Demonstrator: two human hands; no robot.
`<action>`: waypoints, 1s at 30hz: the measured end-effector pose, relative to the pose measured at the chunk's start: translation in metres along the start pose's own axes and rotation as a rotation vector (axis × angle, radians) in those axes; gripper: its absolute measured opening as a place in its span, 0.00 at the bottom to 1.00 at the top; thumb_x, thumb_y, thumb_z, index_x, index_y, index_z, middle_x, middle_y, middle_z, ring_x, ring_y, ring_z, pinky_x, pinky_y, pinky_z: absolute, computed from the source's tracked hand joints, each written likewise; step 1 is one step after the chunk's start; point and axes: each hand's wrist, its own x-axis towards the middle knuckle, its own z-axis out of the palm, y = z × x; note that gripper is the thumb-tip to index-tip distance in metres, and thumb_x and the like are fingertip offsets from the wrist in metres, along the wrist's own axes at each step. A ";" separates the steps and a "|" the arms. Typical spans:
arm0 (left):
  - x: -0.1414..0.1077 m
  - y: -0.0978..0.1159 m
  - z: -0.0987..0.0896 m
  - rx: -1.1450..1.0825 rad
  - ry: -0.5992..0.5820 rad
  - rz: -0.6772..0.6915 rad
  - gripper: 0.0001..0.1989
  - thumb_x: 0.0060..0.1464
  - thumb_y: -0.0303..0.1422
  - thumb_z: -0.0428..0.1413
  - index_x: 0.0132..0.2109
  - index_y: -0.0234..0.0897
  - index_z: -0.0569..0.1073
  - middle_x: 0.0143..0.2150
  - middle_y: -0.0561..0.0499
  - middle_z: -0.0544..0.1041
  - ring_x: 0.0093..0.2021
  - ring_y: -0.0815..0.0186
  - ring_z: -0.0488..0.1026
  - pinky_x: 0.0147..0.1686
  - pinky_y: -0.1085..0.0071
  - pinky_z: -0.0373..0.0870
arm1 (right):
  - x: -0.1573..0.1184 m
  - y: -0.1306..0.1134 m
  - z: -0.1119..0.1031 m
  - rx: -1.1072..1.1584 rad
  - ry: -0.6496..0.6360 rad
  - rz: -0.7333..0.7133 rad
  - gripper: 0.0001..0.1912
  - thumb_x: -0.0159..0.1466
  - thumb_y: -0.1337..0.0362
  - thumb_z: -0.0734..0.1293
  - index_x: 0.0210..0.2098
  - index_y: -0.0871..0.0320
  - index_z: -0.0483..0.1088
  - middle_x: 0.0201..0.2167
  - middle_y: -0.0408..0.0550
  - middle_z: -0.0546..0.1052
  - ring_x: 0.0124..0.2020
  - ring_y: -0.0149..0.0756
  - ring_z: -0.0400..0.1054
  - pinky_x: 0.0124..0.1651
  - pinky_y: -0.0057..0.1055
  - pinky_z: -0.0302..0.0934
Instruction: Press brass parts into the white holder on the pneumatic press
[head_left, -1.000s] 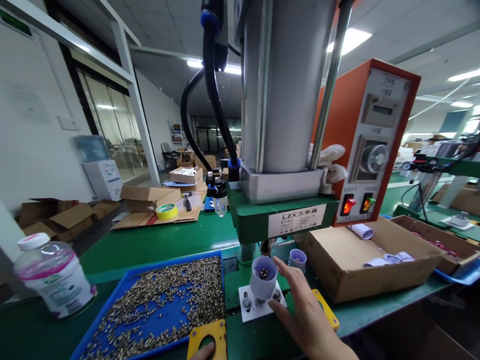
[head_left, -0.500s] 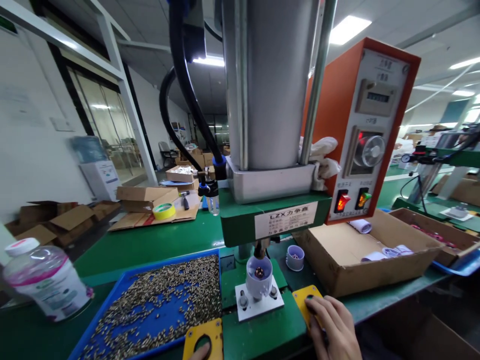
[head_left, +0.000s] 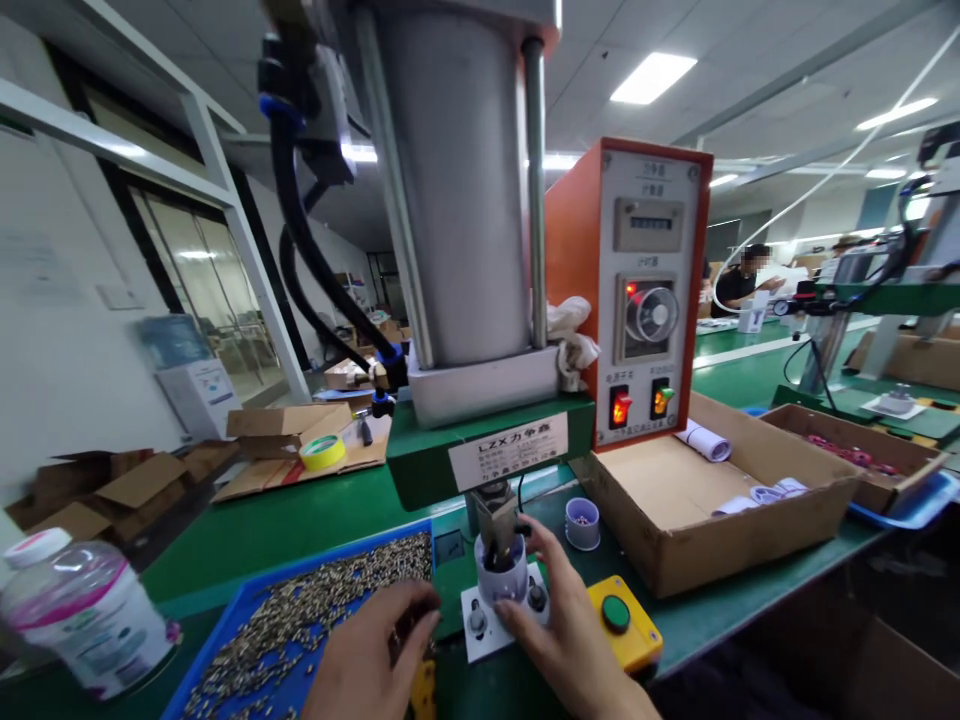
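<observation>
A pale lavender plastic cup point(head_left: 501, 582) stands on a white fixture plate point(head_left: 474, 640) under the green press. The press ram point(head_left: 498, 525) reaches down into the cup. My right hand point(head_left: 564, 625) wraps around the cup, with the index finger behind it and the thumb in front. My left hand point(head_left: 366, 662) hovers with curled fingers at the near right corner of a blue tray point(head_left: 247, 610) full of small brass pieces. Whether it holds any piece is hidden. It covers most of a yellow button box point(head_left: 424, 692).
A yellow box with a green button point(head_left: 616, 615) sits right of my right hand. Behind it are a second lavender cup point(head_left: 583, 522), an open cardboard box point(head_left: 675, 565) and the orange control unit point(head_left: 645, 290). A plastic bottle point(head_left: 82, 605) stands far left. Another person point(head_left: 742, 280) sits far back.
My right hand left the right yellow button box and closed around the cup. My left hand rose from the left yellow box to the tray corner. The ram came down into the cup.
</observation>
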 end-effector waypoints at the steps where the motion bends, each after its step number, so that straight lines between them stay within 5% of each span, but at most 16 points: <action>1: 0.010 0.004 -0.003 -0.005 0.007 0.004 0.10 0.54 0.40 0.53 0.38 0.45 0.78 0.37 0.55 0.81 0.37 0.64 0.78 0.36 0.74 0.73 | 0.001 0.002 0.005 0.014 -0.004 0.009 0.31 0.58 0.64 0.68 0.60 0.54 0.60 0.53 0.51 0.73 0.55 0.42 0.68 0.57 0.37 0.65; 5: 0.037 0.020 -0.011 -0.046 -0.016 0.047 0.11 0.53 0.37 0.53 0.38 0.44 0.79 0.37 0.54 0.82 0.38 0.62 0.79 0.39 0.72 0.74 | 0.001 0.014 0.015 0.033 0.041 0.039 0.30 0.53 0.67 0.69 0.56 0.54 0.66 0.50 0.51 0.75 0.53 0.46 0.69 0.56 0.40 0.65; 11: 0.063 0.045 -0.005 -0.037 -0.058 0.087 0.12 0.53 0.40 0.52 0.38 0.39 0.76 0.40 0.50 0.81 0.43 0.58 0.77 0.44 0.65 0.73 | 0.005 0.012 0.011 0.107 -0.080 0.025 0.34 0.53 0.69 0.69 0.59 0.50 0.63 0.53 0.48 0.73 0.53 0.45 0.68 0.57 0.41 0.64; 17: 0.073 0.067 0.004 0.153 -0.245 0.177 0.07 0.51 0.34 0.50 0.35 0.40 0.72 0.39 0.51 0.77 0.41 0.62 0.74 0.45 0.68 0.69 | 0.005 0.013 0.013 0.151 -0.047 0.009 0.37 0.51 0.70 0.69 0.60 0.50 0.63 0.54 0.49 0.73 0.54 0.44 0.68 0.57 0.38 0.63; 30: 0.076 0.067 0.003 0.088 -0.371 0.094 0.05 0.50 0.34 0.52 0.36 0.41 0.70 0.39 0.54 0.74 0.41 0.65 0.71 0.43 0.69 0.64 | 0.007 0.006 0.004 0.151 -0.120 0.063 0.34 0.54 0.69 0.68 0.60 0.49 0.63 0.55 0.46 0.73 0.56 0.42 0.67 0.58 0.37 0.63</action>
